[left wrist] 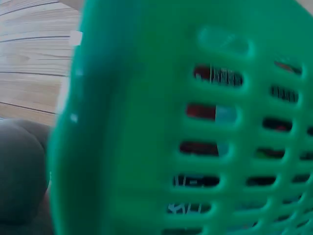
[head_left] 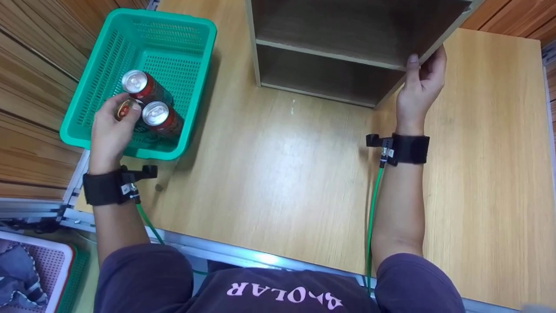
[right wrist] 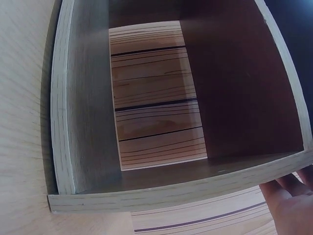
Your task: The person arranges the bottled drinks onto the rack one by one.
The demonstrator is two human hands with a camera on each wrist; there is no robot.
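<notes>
green basket (head_left: 191, 65) at the tabletop's far left corner holds upright cans, the left hand (head_left: 110, 130) curled round one can (head_left: 126, 108), while the right hand (head_left: 419, 87) grips the shelf's (head_left: 347, 56) right edge.

The left hand (head_left: 110, 130) covers most of the gold-topped can (head_left: 126, 108) it grips, and in the left wrist view the green perforated plastic basket (left wrist: 146, 122) is a close blur, with only red scraps showing through its slots. The open wooden shelf box (head_left: 347, 48) is cut off by the head view's top edge, and the right wrist view catches only part of the right hand (right wrist: 293, 203) at its corner.
</notes>
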